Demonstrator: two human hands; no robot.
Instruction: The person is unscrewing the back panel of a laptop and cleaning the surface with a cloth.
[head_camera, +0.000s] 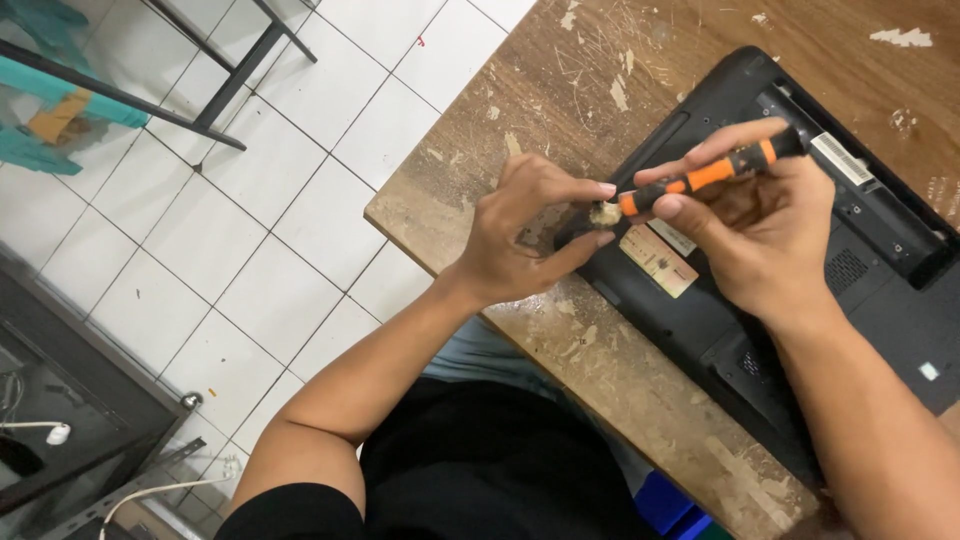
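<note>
- The right hand, right of centre in the frame, is closed around a black and orange screwdriver, thumb and fingers wrapped along its handle.
- The screwdriver lies nearly level, its working end pointing left toward the middle of the frame.
- The left hand, at centre, pinches a small pale lump between thumb and forefinger, right against the screwdriver's tip (what the lump is cannot be told).
- Both hands hover over the left end of a black laptop lying underside up, on a worn wooden table in the right half.
- White tiled floor fills the left half.
</note>
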